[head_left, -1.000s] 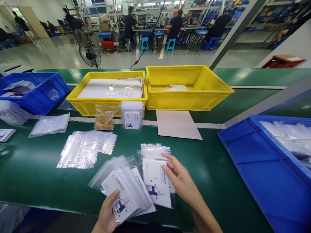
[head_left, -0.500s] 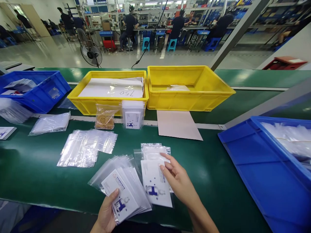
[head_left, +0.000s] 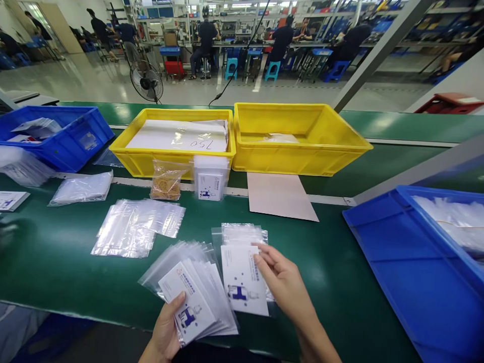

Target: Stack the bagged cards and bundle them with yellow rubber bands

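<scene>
My left hand (head_left: 169,322) grips a fanned stack of clear bags with white printed booklets (head_left: 189,302) inside, thumb on top. To its right, my right hand (head_left: 282,277) pinches the upper right edge of a single white booklet (head_left: 245,297) printed with a blue and grey picture. That booklet lies over a small pile of clear plastic bags (head_left: 238,233) on the green table. Farther left, a spread of flat clear bags (head_left: 126,229) rests on the tabletop.
Two yellow bins (head_left: 174,157) (head_left: 298,159) stand at the back. Before them are a bag of rubber bands (head_left: 166,186), bagged booklets (head_left: 210,185) and a cardboard sheet (head_left: 282,196). Blue bins flank the table at left (head_left: 79,146) and right (head_left: 408,262). Several people sit at far benches.
My right hand has shifted the single booklet slightly upward over the clear bags. The left hand and its stack stay nearly still, while the whole view has tilted a little.
</scene>
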